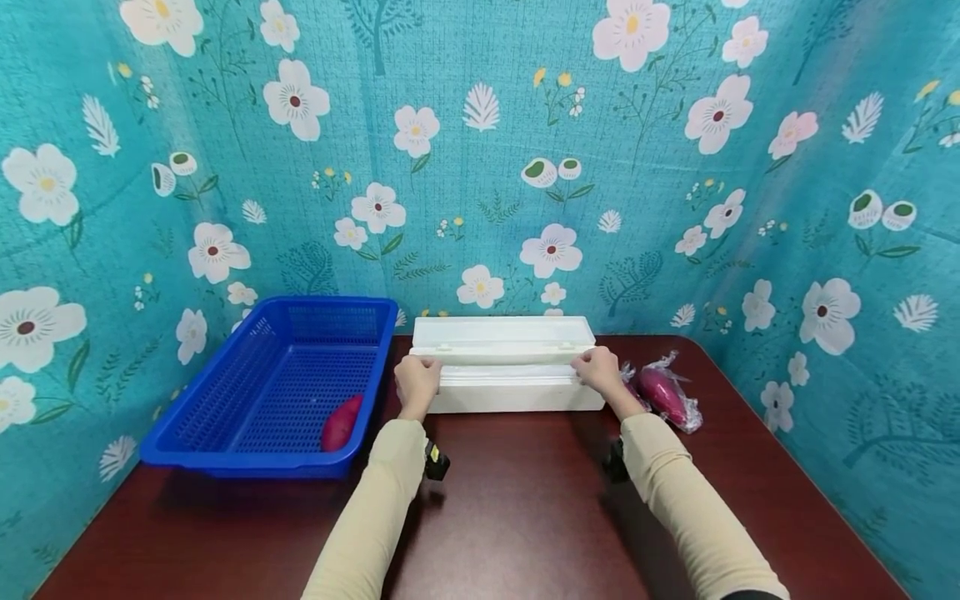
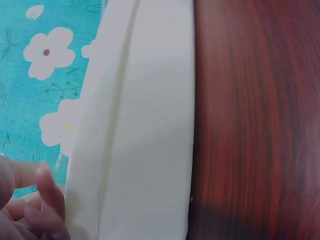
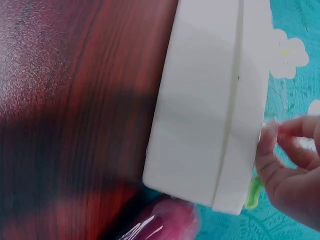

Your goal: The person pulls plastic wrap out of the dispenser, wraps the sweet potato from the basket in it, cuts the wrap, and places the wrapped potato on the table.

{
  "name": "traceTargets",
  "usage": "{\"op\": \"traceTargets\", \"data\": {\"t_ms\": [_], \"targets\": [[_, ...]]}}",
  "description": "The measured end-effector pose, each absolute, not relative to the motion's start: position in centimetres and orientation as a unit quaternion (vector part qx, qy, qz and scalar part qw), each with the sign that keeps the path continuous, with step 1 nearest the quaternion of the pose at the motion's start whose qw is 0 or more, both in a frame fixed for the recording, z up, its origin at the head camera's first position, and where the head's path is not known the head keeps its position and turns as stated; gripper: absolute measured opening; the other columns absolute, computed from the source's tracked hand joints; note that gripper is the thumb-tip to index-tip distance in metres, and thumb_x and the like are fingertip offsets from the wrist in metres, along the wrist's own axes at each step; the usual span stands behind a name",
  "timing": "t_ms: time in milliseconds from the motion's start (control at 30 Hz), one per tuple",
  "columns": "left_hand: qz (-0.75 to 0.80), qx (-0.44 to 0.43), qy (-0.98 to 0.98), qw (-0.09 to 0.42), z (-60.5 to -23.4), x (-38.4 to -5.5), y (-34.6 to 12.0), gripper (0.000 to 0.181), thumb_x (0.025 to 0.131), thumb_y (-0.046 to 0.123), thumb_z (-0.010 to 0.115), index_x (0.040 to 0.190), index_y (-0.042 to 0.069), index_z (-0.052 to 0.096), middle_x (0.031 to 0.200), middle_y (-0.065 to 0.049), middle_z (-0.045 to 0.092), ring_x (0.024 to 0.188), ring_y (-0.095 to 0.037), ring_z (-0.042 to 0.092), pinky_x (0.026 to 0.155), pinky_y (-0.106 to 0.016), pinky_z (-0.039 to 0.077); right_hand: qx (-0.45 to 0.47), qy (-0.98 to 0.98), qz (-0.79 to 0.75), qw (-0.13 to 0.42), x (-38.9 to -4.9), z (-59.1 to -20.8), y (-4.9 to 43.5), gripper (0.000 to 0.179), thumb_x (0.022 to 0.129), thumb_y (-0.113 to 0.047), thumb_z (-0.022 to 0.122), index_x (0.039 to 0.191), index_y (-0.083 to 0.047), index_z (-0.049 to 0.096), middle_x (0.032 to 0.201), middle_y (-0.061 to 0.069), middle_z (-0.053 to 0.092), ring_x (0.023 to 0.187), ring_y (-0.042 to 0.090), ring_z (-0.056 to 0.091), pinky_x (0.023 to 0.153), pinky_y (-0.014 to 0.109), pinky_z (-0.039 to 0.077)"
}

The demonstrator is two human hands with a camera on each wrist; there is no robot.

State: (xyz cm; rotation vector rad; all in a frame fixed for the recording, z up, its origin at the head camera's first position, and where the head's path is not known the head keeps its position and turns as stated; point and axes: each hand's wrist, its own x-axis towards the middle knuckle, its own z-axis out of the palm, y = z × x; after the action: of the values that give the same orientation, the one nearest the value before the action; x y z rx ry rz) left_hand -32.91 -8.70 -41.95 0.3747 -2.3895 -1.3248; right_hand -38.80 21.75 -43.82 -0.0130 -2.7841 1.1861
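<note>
A long white cling film dispenser box [image 1: 517,397] stands at the back middle of the table, its lid [image 1: 502,332] raised. At its left end my left hand [image 1: 417,383] has thumb and fingertips together at the upper edge. My right hand [image 1: 598,370] does likewise at the other end. Clear cling film [image 3: 276,107] shows faintly by the right fingertips in the right wrist view, pinched between thumb and finger. What lies between the left fingertips is barely visible, but they appear to pinch the film too.
Left of the box is a blue plastic basket [image 1: 262,461] with a red-purple sweet potato [image 1: 342,423] in it. Sweet potatoes in clear film [image 1: 663,395] lie beyond my right wrist. A flowered teal curtain [image 1: 480,167] hangs around the dark red table [image 1: 517,508].
</note>
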Motion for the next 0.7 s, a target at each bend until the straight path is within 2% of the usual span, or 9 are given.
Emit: {"op": "traceTargets", "data": {"t_ms": [67,133,233,333,500,700], "targets": [[-0.521,0.131,-0.822,0.19,-41.9,-32.9,-8.9,0.017,0.081,0.014,0.063,0.079,-0.002,0.071,0.053,-0.012,0.061,0.043,-0.018,0.058,0.04,-0.025,0.043,-0.039,-0.905,0.422,0.04,-36.9,-41.9,20.8,0.026,0.085,-0.013,0.054,0.088,0.01,0.065,0.079,0.019,0.062,0.062,0.021,0.06,0.058,0.033,0.049],[-0.561,0.132,-0.795,0.188,-42.0,-32.9,-9.0,0.019,0.08,0.012,0.065,0.085,-0.005,0.069,0.055,-0.015,0.061,0.04,-0.019,0.058,0.037,-0.023,0.042,-0.052,-0.891,0.448,0.049,-35.8,-41.1,20.5,0.028,0.086,-0.015,0.056,0.089,0.011,0.065,0.075,0.018,0.062,0.057,0.017,0.06,0.056,0.029,0.049],[-0.604,0.152,-0.761,0.183,-42.1,-32.8,-9.0,0.019,0.078,0.008,0.066,0.088,-0.009,0.067,0.061,-0.021,0.062,0.039,-0.019,0.057,0.034,-0.023,0.043,-0.068,-0.877,0.47,0.067,-35.4,-41.0,20.2,0.029,0.084,-0.015,0.06,0.091,0.013,0.064,0.073,0.017,0.063,0.055,0.016,0.059,0.053,0.026,0.048],[-0.635,0.174,-0.732,0.176,-42.3,-32.9,-9.0,0.017,0.076,0.003,0.067,0.087,-0.01,0.065,0.066,-0.025,0.062,0.04,-0.018,0.058,0.036,-0.023,0.044,-0.078,-0.879,0.46,0.097,-35.4,-41.4,20.0,0.02,0.08,-0.006,0.063,0.087,0.012,0.066,0.075,0.018,0.064,0.062,0.02,0.06,0.052,0.026,0.046],[-0.662,0.187,-0.703,0.181,-42.4,-33.1,-9.0,0.011,0.072,-0.005,0.068,0.081,-0.011,0.065,0.068,-0.025,0.063,0.044,-0.019,0.06,0.039,-0.024,0.047,-0.097,-0.884,0.433,0.145,-35.5,-41.8,19.8,0.014,0.073,0.003,0.063,0.084,0.01,0.068,0.087,0.023,0.064,0.087,0.032,0.056,0.066,0.036,0.047],[-0.648,0.191,-0.71,0.197,-42.1,-33.3,-9.1,0.004,0.071,-0.004,0.07,0.073,-0.005,0.067,0.07,-0.019,0.065,0.05,-0.018,0.062,0.041,-0.022,0.047,-0.113,-0.884,0.426,0.156,-35.6,-41.6,19.9,0.015,0.072,0.0,0.065,0.084,0.008,0.069,0.091,0.023,0.063,0.092,0.033,0.053,0.073,0.041,0.045]]}}
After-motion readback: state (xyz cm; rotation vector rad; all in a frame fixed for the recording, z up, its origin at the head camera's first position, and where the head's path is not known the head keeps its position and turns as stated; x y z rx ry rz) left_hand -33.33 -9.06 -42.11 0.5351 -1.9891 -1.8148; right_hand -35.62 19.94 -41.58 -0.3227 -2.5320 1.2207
